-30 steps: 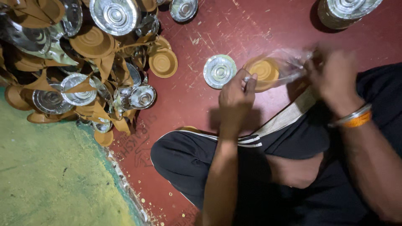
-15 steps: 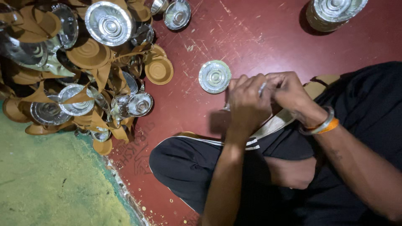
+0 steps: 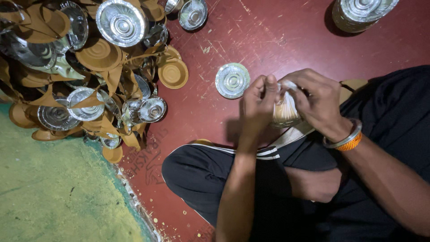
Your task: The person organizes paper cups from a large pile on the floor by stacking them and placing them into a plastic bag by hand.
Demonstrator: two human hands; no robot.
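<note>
Two hands are closed on a small clear bag of stacked paper bowls (image 3: 285, 110), held above the crossed legs, near a single silver bowl (image 3: 232, 80) on the red floor (image 3: 277, 40). The bag's top is pinched by the left hand (image 3: 256, 105) and the right hand (image 3: 316, 102), fingers curled tight. The neck is best kept gathered close above the stack, so that nothing slips while it is worked.

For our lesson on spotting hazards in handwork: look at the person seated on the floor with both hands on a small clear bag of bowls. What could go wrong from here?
1. The left hand and right hand pinch only the top of the bag; the thin plastic might tear and spill its stack.
2. A loose silver bowl lies on the red floor just beyond the hands; a knee or elbow could crush it.
3. The heap of bowls and brown offcuts alongside looks unstable and might slide.
</note>
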